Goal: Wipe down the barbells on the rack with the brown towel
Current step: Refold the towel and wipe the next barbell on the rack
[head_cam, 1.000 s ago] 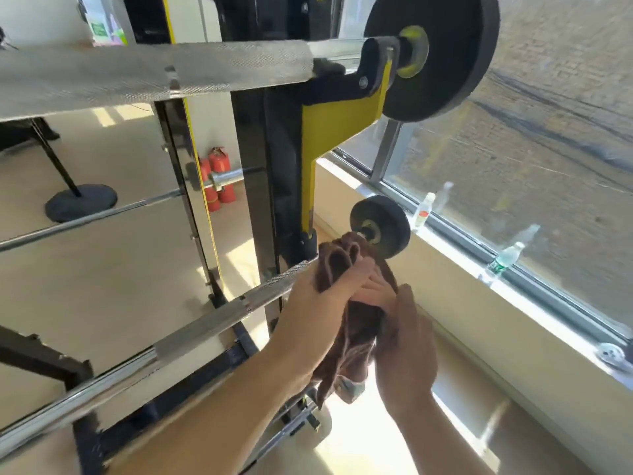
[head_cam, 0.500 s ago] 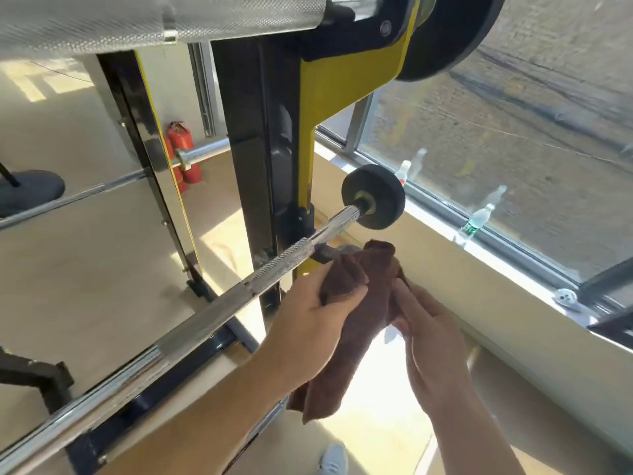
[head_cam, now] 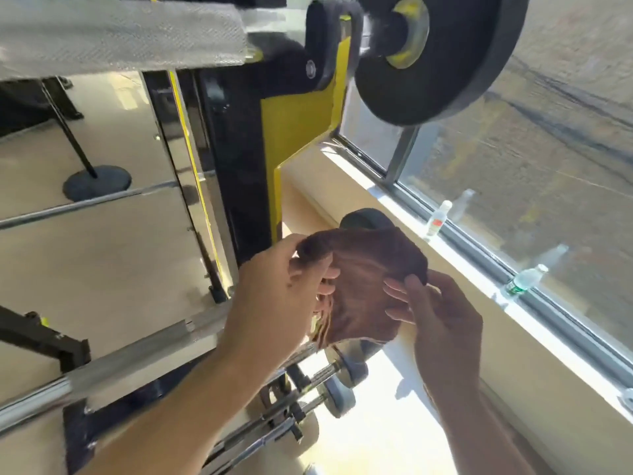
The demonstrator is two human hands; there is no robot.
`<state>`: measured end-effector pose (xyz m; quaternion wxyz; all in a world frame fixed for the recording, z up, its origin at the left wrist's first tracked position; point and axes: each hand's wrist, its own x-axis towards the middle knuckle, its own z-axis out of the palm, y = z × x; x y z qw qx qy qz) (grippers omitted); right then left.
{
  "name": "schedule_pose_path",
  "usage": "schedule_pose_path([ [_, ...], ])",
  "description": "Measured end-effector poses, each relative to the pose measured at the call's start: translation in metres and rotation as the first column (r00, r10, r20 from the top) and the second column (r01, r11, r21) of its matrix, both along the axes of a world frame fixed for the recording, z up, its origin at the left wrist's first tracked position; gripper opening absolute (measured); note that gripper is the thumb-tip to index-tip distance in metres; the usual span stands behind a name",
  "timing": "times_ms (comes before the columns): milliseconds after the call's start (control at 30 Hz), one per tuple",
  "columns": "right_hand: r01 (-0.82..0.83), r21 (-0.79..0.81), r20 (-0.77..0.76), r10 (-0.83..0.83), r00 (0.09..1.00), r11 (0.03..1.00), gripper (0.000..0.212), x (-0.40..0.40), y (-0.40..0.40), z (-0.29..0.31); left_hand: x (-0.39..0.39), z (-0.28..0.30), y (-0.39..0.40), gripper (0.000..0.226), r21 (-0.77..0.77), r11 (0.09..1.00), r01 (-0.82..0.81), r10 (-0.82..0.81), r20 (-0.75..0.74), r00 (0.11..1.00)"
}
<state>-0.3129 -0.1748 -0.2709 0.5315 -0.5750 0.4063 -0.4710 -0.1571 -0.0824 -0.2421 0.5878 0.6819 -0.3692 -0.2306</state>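
Left hand (head_cam: 277,296): grip clamped on the left edge of the brown towel (head_cam: 368,286), thumb on top, fingers curled beneath the cloth.
Right hand (head_cam: 442,317): grip pinches the right edge of the towel, fingertips pressed into its underside.
Brown towel: held spread between both hands at the 6 o'clock part of the view, hanging in a slack fold; it sits in front of the lower barbell's end, with a small black plate (head_cam: 366,219) showing just above it.
Lower barbell (head_cam: 137,361): runs from 8 o'clock up toward the towel, its far section hidden behind the left hand; contact with the cloth cannot be told.
Upper barbell (head_cam: 123,39): knurled shaft across 11 o'clock, seated in the rack's black-and-yellow hook (head_cam: 301,108).
Large black plate (head_cam: 442,53): on the upper bar's sleeve at 1 o'clock.
Window sill (head_cam: 479,286): two clear bottles, one at (head_cam: 436,219), one at (head_cam: 524,279), standing near the glass at 3 o'clock.
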Motion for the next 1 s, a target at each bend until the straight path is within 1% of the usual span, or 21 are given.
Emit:
schedule_pose_path([
  [67, -0.106, -0.042, -0.035, 0.105, 0.994, 0.993, 0.018, 0.009, -0.018, -0.005, -0.003, 0.001, -0.008, 0.024, -0.063, 0.997, -0.040, 0.041, 0.019, 0.999],
  [133, -0.299, -0.078, -0.102, 0.291, 0.951, 0.951, 0.032, 0.023, -0.034, -0.010, -0.003, -0.001, -0.016, 0.056, -0.036, 0.999, -0.022, 0.025, 0.098, 0.995],
  [200, -0.539, -0.093, -0.330, 0.485, 0.810, 0.837, 0.061, 0.038, -0.046, -0.011, -0.004, -0.002, -0.022, 0.081, 0.052, 0.998, 0.018, -0.027, 0.179, 0.983],
  [233, -0.624, -0.087, -0.482, 0.516, 0.709, 0.776, 0.068, 0.044, -0.050, -0.012, -0.005, -0.005, -0.022, 0.082, 0.084, 0.996, 0.026, -0.045, 0.236, 0.971],
  [267, -0.694, -0.123, -0.638, 0.479, 0.603, 0.710, 0.068, 0.049, -0.053, -0.013, -0.005, -0.009, -0.021, 0.076, 0.105, 0.994, 0.008, -0.040, 0.304, 0.952],
  [333, -0.844, -0.221, -0.887, 0.259, 0.383, 0.489, 0.067, 0.062, -0.057, -0.018, 0.000, -0.022, -0.012, 0.051, 0.120, 0.990, -0.069, 0.014, 0.414, 0.910],
  [367, -0.901, -0.214, -0.948, 0.144, 0.285, 0.377, 0.070, 0.069, -0.057, -0.020, 0.004, -0.029, -0.006, 0.039, 0.124, 0.985, -0.117, 0.050, 0.445, 0.894],
  [400, -0.930, -0.196, -0.974, 0.045, 0.220, 0.311, 0.073, 0.077, -0.058, -0.025, 0.009, -0.038, 0.001, 0.032, 0.133, 0.976, -0.170, 0.087, 0.477, 0.874],
  [433, -0.936, -0.199, -0.980, -0.033, 0.198, 0.290, 0.072, 0.085, -0.060, -0.028, 0.015, -0.045, 0.006, 0.028, 0.148, 0.965, -0.218, 0.115, 0.509, 0.853],
  [467, -0.934, -0.224, -0.974, -0.079, 0.210, 0.277, 0.066, 0.093, -0.062, -0.031, 0.019, -0.051, 0.010, 0.027, 0.156, 0.954, -0.255, 0.135, 0.535, 0.834],
  [533, -0.938, -0.266, -0.962, -0.115, 0.246, 0.224, 0.043, 0.110, -0.069, -0.026, 0.026, -0.058, 0.012, 0.028, 0.145, 0.948, -0.283, 0.156, 0.565, 0.810],
  [567, -0.950, -0.234, -0.971, -0.105, 0.216, 0.206, 0.033, 0.118, -0.073, -0.020, 0.028, -0.059, 0.011, 0.028, 0.131, 0.952, -0.277, 0.153, 0.578, 0.802],
  [600, -0.970, -0.132, -0.990, -0.082, 0.117, 0.205, 0.027, 0.128, -0.079, -0.014, 0.029, -0.060, 0.009, 0.027, 0.125, 0.956, -0.266, 0.144, 0.588, 0.796],
  [700, -0.921, 0.334, -0.943, 0.078, -0.324, 0.202, 0.026, 0.159, -0.087, 0.002, 0.033, -0.066, 0.005, 0.023, 0.158, 0.956, -0.247, 0.106, 0.601, 0.792],
  [733, -0.875, 0.443, -0.896, 0.141, -0.422, 0.197, 0.024, 0.165, -0.088, 0.003, 0.033, -0.069, 0.004, 0.022, 0.164, 0.953, -0.255, 0.105, 0.611, 0.784],
  [767, -0.838, 0.507, -0.859, 0.194, -0.473, 0.204, 0.023, 0.170, -0.089, 0.003, 0.032, -0.072, 0.005, 0.022, 0.163, 0.951, -0.262, 0.108, 0.619, 0.778],
  [800, -0.827, 0.520, -0.850, 0.225, -0.476, 0.214, 0.023, 0.170, -0.090, 0.003, 0.031, -0.074, 0.005, 0.021, 0.164, 0.950, -0.267, 0.111, 0.619, 0.778],
  [833, -0.842, 0.489, -0.867, 0.231, -0.441, 0.227, 0.024, 0.167, -0.091, 0.002, 0.030, -0.076, 0.006, 0.021, 0.173, 0.948, -0.266, 0.107, 0.614, 0.782],
  [867, -0.877, 0.413, -0.907, 0.205, -0.369, 0.245, 0.026, 0.160, -0.091, 0.000, 0.029, -0.076, 0.007, 0.021, 0.187, 0.947, -0.262, 0.096, 0.612, 0.785],
  [933, -0.960, 0.128, -0.992, 0.038, -0.123, 0.250, 0.023, 0.141, -0.086, -0.009, 0.028, -0.078, 0.008, 0.023, 0.210, 0.947, -0.244, 0.068, 0.610, 0.789],
  [1000, -0.948, -0.235, -0.970, -0.111, 0.215, 0.217, 0.018, 0.123, -0.079, -0.027, 0.029, -0.078, 0.007, 0.024, 0.214, 0.948, -0.234, 0.057, 0.610, 0.790],
])
